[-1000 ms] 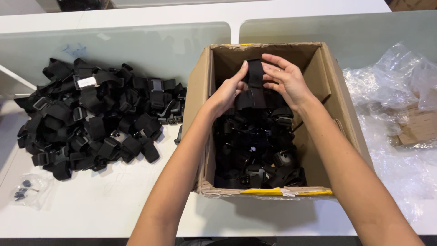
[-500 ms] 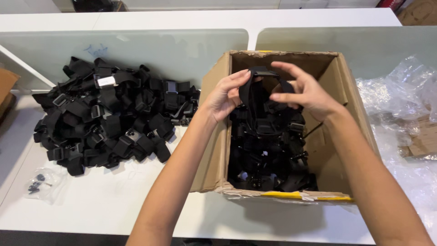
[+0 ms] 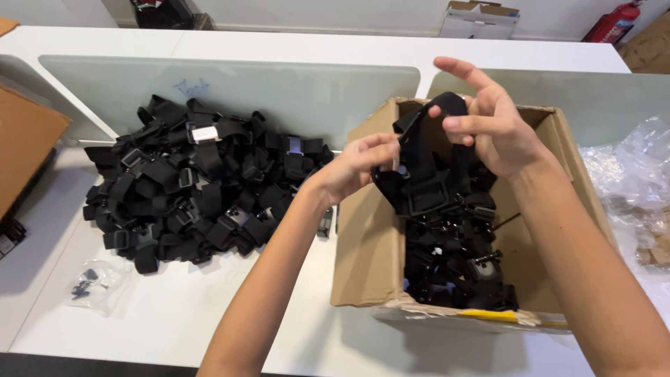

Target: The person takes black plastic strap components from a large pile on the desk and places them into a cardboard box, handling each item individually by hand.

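A black strap harness with a plastic buckle [image 3: 423,171] hangs above an open cardboard box [image 3: 366,258]. My left hand [image 3: 356,164] pinches its left side. My right hand [image 3: 488,119] grips its upper loop, with the index finger stretched out. More black straps and buckles [image 3: 457,269] fill the box below. On the white table to the left lies a big pile of the same black straps [image 3: 192,185].
A small clear bag with dark parts [image 3: 94,283] lies at the front left. A brown cardboard box [image 3: 24,150] juts in at the left edge. Crumpled clear plastic wrap [image 3: 635,192] lies right of the box. Frosted glass dividers [image 3: 230,91] stand behind.
Both hands have risen out of the box, lifting one strap harness clear of the others. The camera has come closer and shifted to the left.
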